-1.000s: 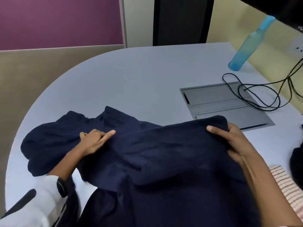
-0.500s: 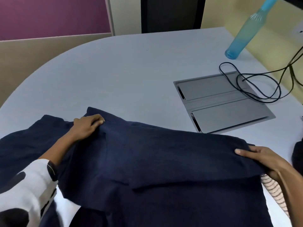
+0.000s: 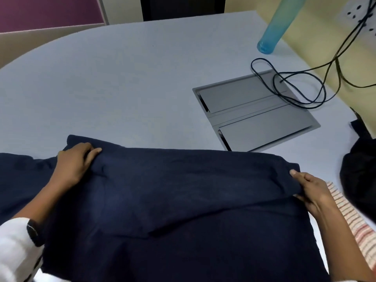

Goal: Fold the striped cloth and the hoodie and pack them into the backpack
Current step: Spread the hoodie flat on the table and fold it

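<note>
One pale grey table [image 3: 122, 82] fills most of the view, and one navy hoodie [image 3: 173, 200] lies spread across its near edge, the upper part folded down toward the person in a broad flap. One dark backpack [image 3: 360, 180] sits at the right edge of the frame, only partly in view. One grey panel [image 3: 256, 117] with two lids is set into the table top. One striped cloth [image 3: 350, 216] lies to the right of the hoodie, beside the backpack. One blue bottle [image 3: 276, 27] stands at the far right, its top cut off by the frame. One looped black cable [image 3: 295, 84] lies across the panel's far corner.

Two hands hold the hoodie. The left hand [image 3: 73, 165] grips a bunch of fabric at the fold's left end, fingers curled into it. The right hand [image 3: 311, 190] pinches the fold's right corner, thumb on top and fingers under the cloth.

Compared with a second ago, the folded edge has come down toward the person, the right hand moving from beside the panel to beside the striped cloth; the flap now lies flatter and wider.

Most of the striped cloth is hidden under the right forearm and the hoodie. The hoodie's left sleeve and bottom hem run out of the frame.
</note>
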